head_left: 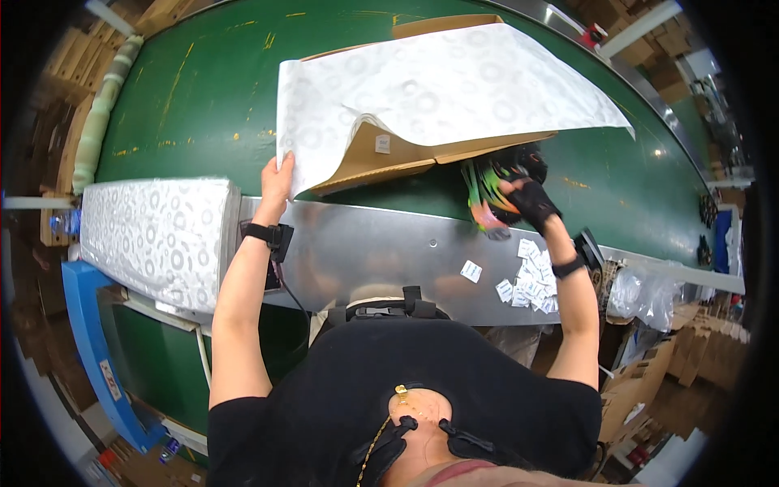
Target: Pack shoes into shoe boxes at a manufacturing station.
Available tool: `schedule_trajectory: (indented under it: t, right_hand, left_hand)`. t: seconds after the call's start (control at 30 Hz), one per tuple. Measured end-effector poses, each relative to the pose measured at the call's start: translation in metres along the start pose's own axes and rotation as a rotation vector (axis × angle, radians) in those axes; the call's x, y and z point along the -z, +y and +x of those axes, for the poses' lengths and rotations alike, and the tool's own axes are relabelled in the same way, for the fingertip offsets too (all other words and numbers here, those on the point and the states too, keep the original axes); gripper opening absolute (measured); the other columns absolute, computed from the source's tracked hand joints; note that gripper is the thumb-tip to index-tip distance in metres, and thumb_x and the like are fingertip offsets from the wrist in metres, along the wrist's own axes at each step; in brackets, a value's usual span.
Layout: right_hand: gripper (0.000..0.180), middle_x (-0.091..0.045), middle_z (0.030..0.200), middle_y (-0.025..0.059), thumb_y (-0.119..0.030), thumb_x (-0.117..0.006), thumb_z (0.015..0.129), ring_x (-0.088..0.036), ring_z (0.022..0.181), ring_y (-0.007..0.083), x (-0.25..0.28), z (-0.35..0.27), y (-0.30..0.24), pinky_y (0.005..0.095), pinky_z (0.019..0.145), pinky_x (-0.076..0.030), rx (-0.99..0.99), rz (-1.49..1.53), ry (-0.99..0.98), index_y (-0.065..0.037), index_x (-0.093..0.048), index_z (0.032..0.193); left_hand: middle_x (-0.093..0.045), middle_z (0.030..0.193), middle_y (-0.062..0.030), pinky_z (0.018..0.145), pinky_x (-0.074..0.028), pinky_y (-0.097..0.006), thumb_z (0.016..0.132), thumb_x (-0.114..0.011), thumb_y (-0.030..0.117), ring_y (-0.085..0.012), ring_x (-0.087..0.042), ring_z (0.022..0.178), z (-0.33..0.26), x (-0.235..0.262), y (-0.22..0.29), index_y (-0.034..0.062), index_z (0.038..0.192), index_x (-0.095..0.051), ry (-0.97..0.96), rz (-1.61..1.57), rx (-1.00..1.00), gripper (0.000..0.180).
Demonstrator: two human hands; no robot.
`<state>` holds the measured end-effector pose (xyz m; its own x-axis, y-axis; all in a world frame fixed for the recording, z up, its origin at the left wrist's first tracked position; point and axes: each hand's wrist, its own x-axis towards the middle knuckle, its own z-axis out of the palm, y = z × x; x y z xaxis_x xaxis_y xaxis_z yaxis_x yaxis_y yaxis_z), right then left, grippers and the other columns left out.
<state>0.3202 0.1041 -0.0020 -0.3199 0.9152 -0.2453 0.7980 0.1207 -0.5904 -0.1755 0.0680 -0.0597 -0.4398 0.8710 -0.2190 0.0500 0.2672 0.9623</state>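
My left hand [277, 180] pinches the near left corner of a large white wrapping paper sheet [454, 77] with grey ring prints. The paper lies across an open cardboard box [381, 166], lifted at the near side. Inside the box a small white packet [383, 144] shows; the rest is hidden under the paper. Just right of the box, my right hand [531, 201], in a black fingerless glove, is closed on what looks like a black shoe [487, 195] with green, orange and pink parts. Part of the shoe is hidden by the hand and box.
A stack of the same printed paper [154, 235] stands left of me. Small white packets [531, 280] lie scattered on the metal ledge [373, 243] by my right forearm. Beyond runs a green conveyor belt [211, 97]. A blue curved frame [93, 349] stands lower left.
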Motion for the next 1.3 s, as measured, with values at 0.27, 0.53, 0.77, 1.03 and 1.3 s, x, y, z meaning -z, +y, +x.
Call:
schedule_trajectory:
  t: [0.27,0.53,0.77,1.03,1.3]
  right_hand:
    - [0.031,-0.061,0.066,0.0044,-0.026,-0.066,0.080,-0.052,0.061,0.0099,0.069,-0.152,-0.088,0.0277,0.059,-0.041,-0.177,0.417,-0.160,0.004,-0.064,0.073]
    - [0.035,-0.060,0.090,0.0060,-0.036,-0.060,0.086,-0.056,0.076,0.0112,0.086,-0.079,-0.100,0.0254,0.067,-0.045,0.253,0.689,0.304,-0.002,-0.063,0.093]
    - [0.030,-0.064,0.066,0.0082,-0.034,-0.062,0.083,-0.058,0.061,0.0182,0.000,0.137,-0.159,0.0306,0.063,-0.045,0.321,0.508,0.205,-0.005,-0.067,0.075]
    - [0.023,-0.062,0.069,0.0033,-0.028,-0.060,0.082,-0.060,0.068,0.0122,-0.146,0.182,-0.195,0.0295,0.066,-0.048,0.171,0.693,-0.218,-0.006,-0.064,0.085]
    - [0.013,-0.063,0.084,0.0118,-0.013,-0.060,0.080,-0.060,0.080,0.0316,-0.094,0.068,-0.173,0.0387,0.072,-0.047,0.474,0.255,0.415,-0.008,-0.061,0.092]
  left_hand:
    - [-0.064,0.091,-0.0046,0.068,-0.045,-0.024,0.088,-0.059,0.031,-0.0093,-0.056,0.077,-0.001,-0.003,0.002,-0.0044,0.106,-0.060,-0.028,0.172,0.008,0.040]
    - [-0.065,0.078,-0.0062,0.064,-0.045,-0.028,0.086,-0.059,0.030,-0.0103,-0.055,0.071,-0.002,0.030,-0.007,-0.0042,0.098,-0.063,0.011,0.200,-0.127,0.037]
    - [-0.063,0.070,-0.0026,0.059,-0.044,-0.028,0.086,-0.059,0.025,-0.0097,-0.054,0.065,0.007,0.079,0.020,-0.0036,0.088,-0.062,0.043,0.320,-0.181,0.029]
    - [-0.062,0.094,-0.0018,0.071,-0.046,-0.024,0.088,-0.060,0.027,-0.0093,-0.057,0.079,-0.012,-0.018,0.134,-0.0006,0.109,-0.057,-0.469,-0.164,-0.171,0.035]
    - [-0.060,0.111,-0.0137,0.091,-0.041,-0.041,0.091,-0.050,0.037,-0.0289,-0.053,0.110,0.054,-0.101,0.073,0.0090,0.113,-0.060,-0.404,0.574,-0.624,0.037]
